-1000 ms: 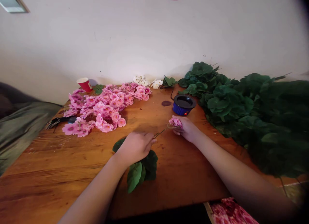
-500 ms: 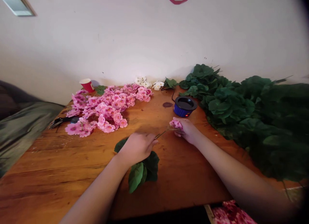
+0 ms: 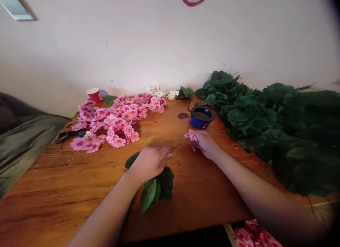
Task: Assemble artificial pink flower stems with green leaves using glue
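Over the middle of the wooden table [image 3: 106,190], my left hand [image 3: 152,162] is closed around the stem [image 3: 176,146] of an artificial flower. Green leaves [image 3: 156,188] spread below and behind that hand, seemingly on the same stem. At the stem's other end, my right hand [image 3: 203,144] is closed on a small cluster of pink blossoms [image 3: 191,137]; some of its fingers are hidden. Just beyond the right hand stands a blue pot with a black rim [image 3: 202,116], a red light glowing on its front.
Pink artificial flowers [image 3: 114,121] are heaped at the left, by a tilted red paper cup [image 3: 95,95]. White blossoms [image 3: 156,91] lie near the wall. A big pile of green leaves [image 3: 265,126] covers the right side. Pink-red flowers [image 3: 255,234] show below the front edge.
Both hands keep their hold on the flower with hardly any movement. The whole view has shifted very slightly.
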Action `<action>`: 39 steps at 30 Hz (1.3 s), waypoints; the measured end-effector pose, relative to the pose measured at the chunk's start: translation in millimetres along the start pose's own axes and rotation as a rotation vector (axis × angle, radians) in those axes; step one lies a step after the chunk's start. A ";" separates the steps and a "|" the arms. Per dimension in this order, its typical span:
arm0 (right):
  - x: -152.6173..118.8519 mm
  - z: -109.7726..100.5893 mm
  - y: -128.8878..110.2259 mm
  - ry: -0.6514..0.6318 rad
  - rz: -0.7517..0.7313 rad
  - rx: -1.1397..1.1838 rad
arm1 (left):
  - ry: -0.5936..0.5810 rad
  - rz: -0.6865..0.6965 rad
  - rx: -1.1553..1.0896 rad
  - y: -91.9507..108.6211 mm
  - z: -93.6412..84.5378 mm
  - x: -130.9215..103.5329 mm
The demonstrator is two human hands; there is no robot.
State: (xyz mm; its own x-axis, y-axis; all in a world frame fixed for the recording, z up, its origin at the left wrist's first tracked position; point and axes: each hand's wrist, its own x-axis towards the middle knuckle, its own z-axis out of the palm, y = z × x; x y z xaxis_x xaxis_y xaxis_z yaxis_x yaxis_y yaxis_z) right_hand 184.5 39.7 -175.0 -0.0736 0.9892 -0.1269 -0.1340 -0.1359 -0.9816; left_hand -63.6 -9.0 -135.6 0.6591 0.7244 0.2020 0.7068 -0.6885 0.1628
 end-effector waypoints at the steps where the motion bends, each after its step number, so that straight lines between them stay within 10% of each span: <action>1: 0.4 -0.9 0.5 0.013 -0.032 -0.037 | 0.005 -0.003 0.006 -0.6 0.5 -0.2; 18: -11.5 -3.6 -1.6 -0.418 -0.138 -0.051 | -0.036 -0.060 0.160 -14.3 -3.3 0.8; 39: -18.8 12.0 9.4 -0.395 0.020 -0.117 | -0.043 -0.174 -0.354 8.0 14.9 10.3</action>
State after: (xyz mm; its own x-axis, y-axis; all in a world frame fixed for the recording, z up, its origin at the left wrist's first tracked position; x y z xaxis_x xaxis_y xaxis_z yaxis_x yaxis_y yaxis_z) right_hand 172.8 19.1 -180.2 -0.4516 0.8861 -0.1039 -0.0170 -0.1250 -0.9920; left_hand -47.3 -6.5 -146.6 0.5530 0.8269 0.1024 0.6816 -0.5196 0.5152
